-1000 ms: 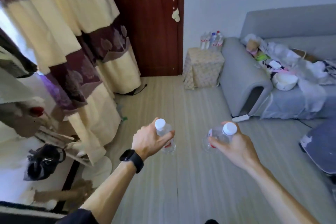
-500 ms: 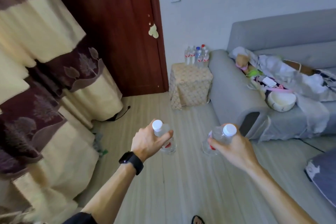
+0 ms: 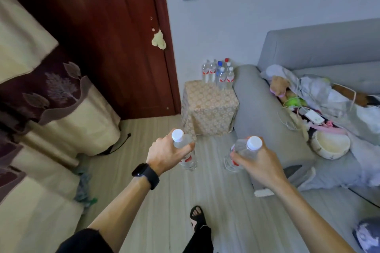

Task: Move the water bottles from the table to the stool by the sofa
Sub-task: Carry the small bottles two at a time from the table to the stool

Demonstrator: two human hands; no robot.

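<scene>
My left hand, with a black watch on the wrist, grips a clear water bottle with a white cap near its neck. My right hand holds a second clear water bottle with a white cap and a red label. Both bottles hang over the floor in front of me. Ahead stands the stool, draped in a patterned beige cloth, against the sofa's arm. Several water bottles stand at the back of the stool's top.
A dark red door is to the left of the stool and patterned curtains hang along the left. The grey sofa carries clothes, a round white box and cables. My sandalled foot is on the wood floor.
I have walked closer: the stool and sofa look larger and nearer, and the curtains have slid left. Both hands still carry their bottles in the same pose. My foot has come into view.
</scene>
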